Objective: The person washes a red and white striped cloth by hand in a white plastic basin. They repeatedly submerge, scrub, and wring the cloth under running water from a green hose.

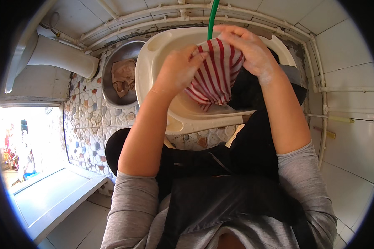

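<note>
A wet cloth with red and white stripes (216, 70) hangs bunched between my hands over a cream plastic tub (160, 65). My left hand (182, 67) pinches its left edge between thumb and fingers. On the far right side, my right hand (247, 46) grips the upper edge, with whitish suds on the fingers and wrist. The cloth's lower end gathers near the tub's bottom, where some cloudy water shows. Dark fabric (247, 88) lies in the tub's right part, partly hidden by my right forearm.
A metal basin (109, 91) holding beige cloth (123, 76) stands left of the tub on pebble-patterned floor tiles (90, 115). A green hose (213, 18) runs down behind the tub. White pipes (162, 21) line the tiled wall. At lower left is a white door (56, 193) beside a bright doorway.
</note>
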